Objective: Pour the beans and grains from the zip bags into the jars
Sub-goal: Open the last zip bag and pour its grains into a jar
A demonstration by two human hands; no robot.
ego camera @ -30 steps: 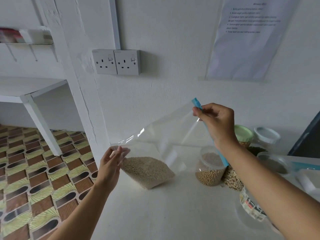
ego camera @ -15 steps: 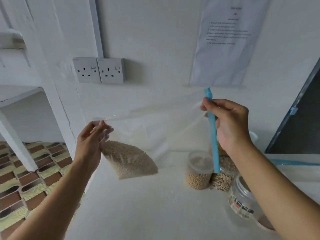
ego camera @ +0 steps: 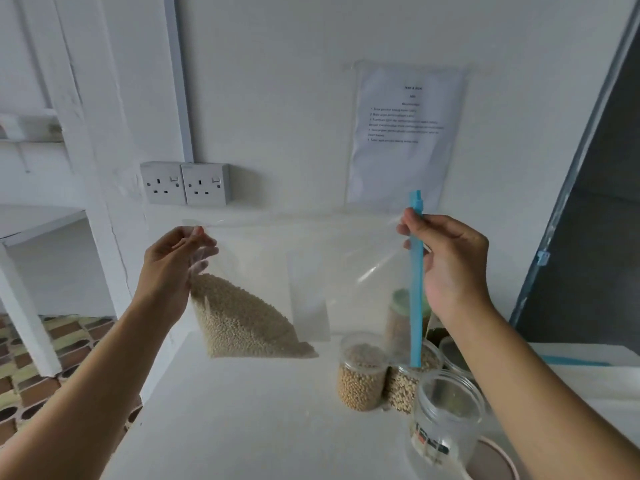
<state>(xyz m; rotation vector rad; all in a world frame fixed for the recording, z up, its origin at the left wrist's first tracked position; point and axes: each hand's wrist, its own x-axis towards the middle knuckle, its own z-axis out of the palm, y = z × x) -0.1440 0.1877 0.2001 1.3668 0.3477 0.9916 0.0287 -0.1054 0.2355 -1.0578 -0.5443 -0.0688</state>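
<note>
Held up a clear zip bag (ego camera: 311, 268) at mid-frame, off the white counter (ego camera: 242, 427), pale grains (ego camera: 242, 323) heaped in its lower left corner. Pinched the upper left corner in the left hand (ego camera: 173, 261); curled the right hand (ego camera: 446, 261) round the upright blue zip strip (ego camera: 415, 289) at centre right. Seemed poised just short of pouring. Could not tell whether the zip was open. Next, probably: swinging the mouth over the empty jar (ego camera: 446, 410) at lower right, beside two filled jars (ego camera: 360, 382), then raising the grain corner.
</note>
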